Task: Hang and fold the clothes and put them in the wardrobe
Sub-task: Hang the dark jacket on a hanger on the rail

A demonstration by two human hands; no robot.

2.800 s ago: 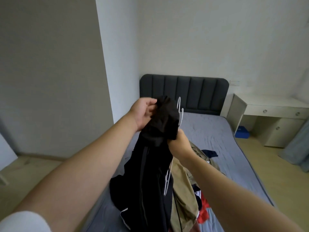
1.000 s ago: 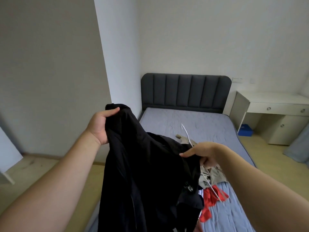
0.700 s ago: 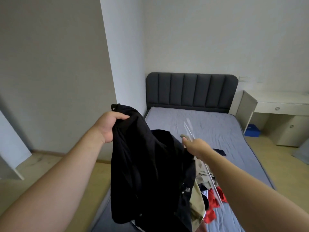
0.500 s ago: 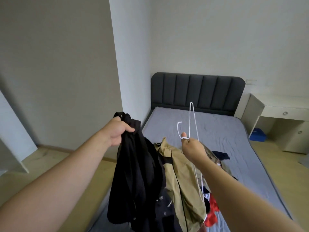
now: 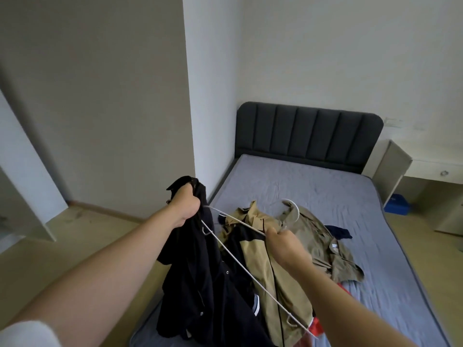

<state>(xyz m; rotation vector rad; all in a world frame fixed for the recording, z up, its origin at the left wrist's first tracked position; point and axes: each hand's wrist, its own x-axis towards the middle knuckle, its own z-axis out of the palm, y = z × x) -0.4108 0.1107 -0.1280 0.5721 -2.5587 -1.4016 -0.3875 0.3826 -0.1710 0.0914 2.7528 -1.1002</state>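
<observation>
My left hand grips the top of a black garment, which hangs down over the near left corner of the bed. My right hand holds a white wire hanger by its neck. The hanger lies tilted, one end touching the black garment near my left hand, the other end low at the right. A khaki jacket and an olive shirt lie in a heap on the bed beneath my hands, with a red item under them.
The bed has a grey-blue sheet and a dark padded headboard. A dark blue item lies on the sheet. A white desk stands at the right, a blue box on the floor beside it. A white panel stands at the left.
My right hand drew the hanger out of the black garment, raised it upright, then tipped it down so one end meets the garment at my left hand. The view turned left.
</observation>
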